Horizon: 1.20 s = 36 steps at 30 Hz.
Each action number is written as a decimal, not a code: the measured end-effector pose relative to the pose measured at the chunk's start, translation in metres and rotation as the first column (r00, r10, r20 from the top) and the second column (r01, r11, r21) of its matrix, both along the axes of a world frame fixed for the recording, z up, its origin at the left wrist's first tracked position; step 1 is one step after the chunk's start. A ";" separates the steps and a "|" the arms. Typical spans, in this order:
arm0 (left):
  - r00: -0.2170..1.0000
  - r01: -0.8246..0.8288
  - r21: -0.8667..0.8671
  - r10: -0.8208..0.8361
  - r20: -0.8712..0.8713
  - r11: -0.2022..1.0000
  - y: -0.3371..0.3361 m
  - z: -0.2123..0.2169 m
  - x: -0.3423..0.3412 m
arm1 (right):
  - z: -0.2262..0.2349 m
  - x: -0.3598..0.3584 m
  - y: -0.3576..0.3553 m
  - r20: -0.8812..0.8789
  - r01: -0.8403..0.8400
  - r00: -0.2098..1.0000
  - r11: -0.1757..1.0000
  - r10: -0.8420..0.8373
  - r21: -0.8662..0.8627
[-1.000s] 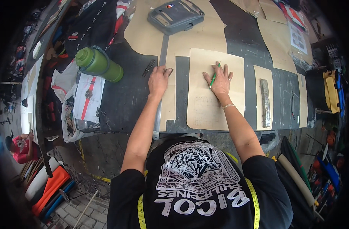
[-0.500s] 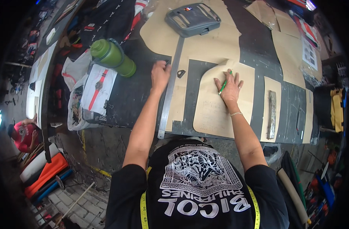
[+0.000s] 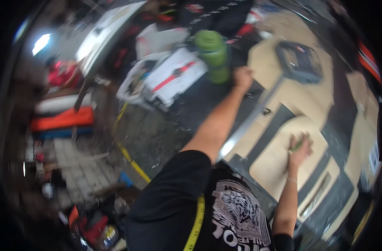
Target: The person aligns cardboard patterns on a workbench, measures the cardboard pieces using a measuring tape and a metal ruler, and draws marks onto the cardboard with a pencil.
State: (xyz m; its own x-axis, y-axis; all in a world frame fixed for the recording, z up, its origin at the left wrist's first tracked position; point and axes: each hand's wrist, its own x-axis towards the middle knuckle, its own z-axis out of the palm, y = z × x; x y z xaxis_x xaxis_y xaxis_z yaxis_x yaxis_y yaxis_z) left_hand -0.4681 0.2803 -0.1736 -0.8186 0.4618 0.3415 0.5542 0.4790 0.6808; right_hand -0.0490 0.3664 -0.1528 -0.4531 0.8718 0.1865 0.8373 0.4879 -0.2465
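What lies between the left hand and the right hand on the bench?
In the head view, a long metal straightedge runs between the left hand and right hand, beside a small dark clip.

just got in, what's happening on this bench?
A person leans over a dark worktable covered with tan pattern pieces. The right hand presses flat on a rounded tan board, with a green marker under the fingers. The left hand rests near a long metal ruler, beside a green bottle. The picture is blurred.
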 end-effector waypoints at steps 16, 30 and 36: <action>1.000 0.001 0.077 -0.003 0.023 0.997 -0.015 -0.007 -0.015 | 0.006 -0.016 0.002 0.054 -0.007 0.999 1.000 0.008 -0.025; 0.987 0.145 -0.152 -0.153 -0.041 0.978 -0.035 0.022 -0.030 | 0.019 -0.021 -0.004 0.016 -0.012 1.000 0.999 0.013 -0.046; 0.985 0.172 -0.197 -0.171 0.022 0.965 -0.028 0.016 -0.030 | 0.018 -0.012 -0.002 0.017 -0.009 1.000 1.000 0.009 -0.020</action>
